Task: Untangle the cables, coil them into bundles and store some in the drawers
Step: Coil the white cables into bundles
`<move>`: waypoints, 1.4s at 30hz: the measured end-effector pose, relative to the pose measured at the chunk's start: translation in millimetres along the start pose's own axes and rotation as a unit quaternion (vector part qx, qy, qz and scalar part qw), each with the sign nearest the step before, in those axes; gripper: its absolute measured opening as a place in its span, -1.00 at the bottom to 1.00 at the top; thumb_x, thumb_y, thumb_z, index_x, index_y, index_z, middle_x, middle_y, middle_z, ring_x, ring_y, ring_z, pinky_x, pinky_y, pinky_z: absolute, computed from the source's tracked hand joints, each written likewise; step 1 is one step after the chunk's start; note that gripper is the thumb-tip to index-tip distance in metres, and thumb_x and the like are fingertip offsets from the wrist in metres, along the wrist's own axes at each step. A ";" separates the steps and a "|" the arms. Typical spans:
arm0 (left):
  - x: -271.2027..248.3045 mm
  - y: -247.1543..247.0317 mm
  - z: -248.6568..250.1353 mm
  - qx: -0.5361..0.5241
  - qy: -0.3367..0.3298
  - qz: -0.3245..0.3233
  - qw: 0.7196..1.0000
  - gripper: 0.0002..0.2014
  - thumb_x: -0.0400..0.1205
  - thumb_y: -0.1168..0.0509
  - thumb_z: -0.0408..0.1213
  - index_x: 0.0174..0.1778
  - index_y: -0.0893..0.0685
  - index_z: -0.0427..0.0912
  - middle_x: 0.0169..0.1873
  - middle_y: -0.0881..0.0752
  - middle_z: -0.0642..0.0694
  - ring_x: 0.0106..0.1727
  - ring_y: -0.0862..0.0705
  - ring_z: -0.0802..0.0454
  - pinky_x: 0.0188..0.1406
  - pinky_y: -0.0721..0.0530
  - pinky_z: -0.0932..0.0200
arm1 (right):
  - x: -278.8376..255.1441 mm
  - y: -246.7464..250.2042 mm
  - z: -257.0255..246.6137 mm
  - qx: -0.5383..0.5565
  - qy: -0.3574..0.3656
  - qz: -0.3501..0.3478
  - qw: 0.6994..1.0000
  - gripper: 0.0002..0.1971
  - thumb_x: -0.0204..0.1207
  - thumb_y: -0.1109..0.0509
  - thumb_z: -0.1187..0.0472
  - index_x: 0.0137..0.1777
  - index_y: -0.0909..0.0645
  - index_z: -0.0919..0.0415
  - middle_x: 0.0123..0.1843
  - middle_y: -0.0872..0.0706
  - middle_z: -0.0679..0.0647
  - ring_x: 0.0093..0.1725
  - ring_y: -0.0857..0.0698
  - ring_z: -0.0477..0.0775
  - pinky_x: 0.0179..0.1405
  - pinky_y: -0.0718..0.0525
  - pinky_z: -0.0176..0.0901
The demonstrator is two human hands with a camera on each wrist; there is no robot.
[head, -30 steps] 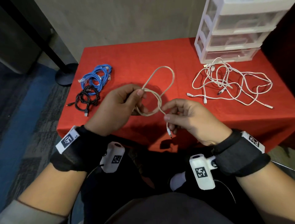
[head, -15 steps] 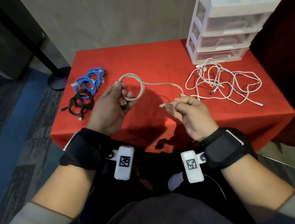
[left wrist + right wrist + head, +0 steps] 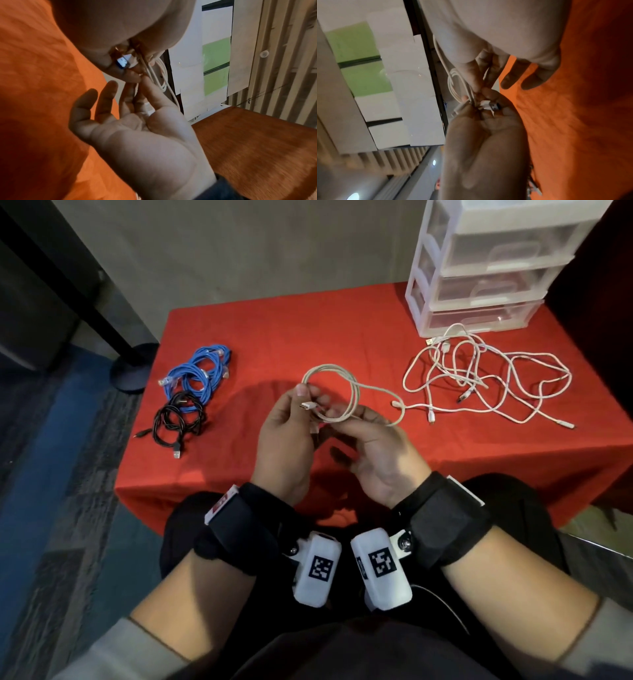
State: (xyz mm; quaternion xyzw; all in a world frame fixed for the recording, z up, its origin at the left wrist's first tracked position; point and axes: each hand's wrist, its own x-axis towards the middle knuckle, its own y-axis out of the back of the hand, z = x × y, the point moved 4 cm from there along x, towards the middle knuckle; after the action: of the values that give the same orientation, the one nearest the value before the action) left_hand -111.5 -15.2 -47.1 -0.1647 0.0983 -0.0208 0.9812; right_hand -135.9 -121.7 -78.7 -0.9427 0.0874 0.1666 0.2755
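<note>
left hand (image 3: 286, 436) and right hand (image 3: 373, 453) pinching beige cable coil (image 3: 337, 392), over table's near edge (image 3: 219, 484)

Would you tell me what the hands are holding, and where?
Both hands, left hand and right hand, pinch the beige cable at its coil's near side, beside a plug.

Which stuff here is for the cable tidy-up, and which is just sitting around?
For the job:
beige cable, held by left hand and right hand
white cable tangle
blue cable bundle
black cable bundle
plastic drawers

Just there:
red tablecloth
black stand base on the floor
</note>
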 end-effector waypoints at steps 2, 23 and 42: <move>1.2 2.2 -1.4 0.018 -0.018 0.007 1.000 -0.75 0.86 -0.13 -0.17 -0.04 -0.66 -0.08 -0.31 -0.70 0.05 -0.32 -0.62 0.19 -0.19 -0.60 0.20 | -5.3 -1.8 -2.6 -0.035 0.012 -0.016 0.999 -0.76 0.59 -0.45 0.39 0.19 -0.79 0.16 0.08 -0.85 0.07 -0.04 -0.77 -0.18 -0.07 -0.56 -0.24; -4.7 16.4 -3.3 0.254 -0.014 -0.089 0.963 -0.64 0.86 -0.14 -0.18 -0.15 -0.66 -0.30 -0.48 -0.50 0.03 -0.49 -0.44 0.14 -0.44 -0.50 0.14 | -19.0 0.2 -50.4 -0.422 0.281 -0.061 0.860 -0.95 0.55 -0.58 0.25 -0.05 -0.77 0.17 -0.22 -0.81 0.01 -0.23 -0.76 0.04 -0.16 -0.68 -0.15; -1.7 37.1 -1.3 0.320 -0.052 -0.078 0.943 -0.61 0.71 -0.14 0.16 -0.22 -0.70 -0.01 -0.57 -0.48 0.17 -0.51 -0.41 0.11 -0.29 -0.59 -0.27 | -4.4 27.5 -58.7 -0.598 0.356 0.009 0.718 -0.66 0.61 -0.37 -0.23 0.19 -0.78 -0.08 0.05 -0.65 -0.09 0.09 -0.61 0.09 0.23 -0.50 -0.12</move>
State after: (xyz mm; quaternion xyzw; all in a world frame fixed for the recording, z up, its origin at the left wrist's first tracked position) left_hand -113.0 19.6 -60.1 0.1499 0.0220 -0.1187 0.9813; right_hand -131.4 -176.5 -44.1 -0.9002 0.0695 -0.1609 -0.3987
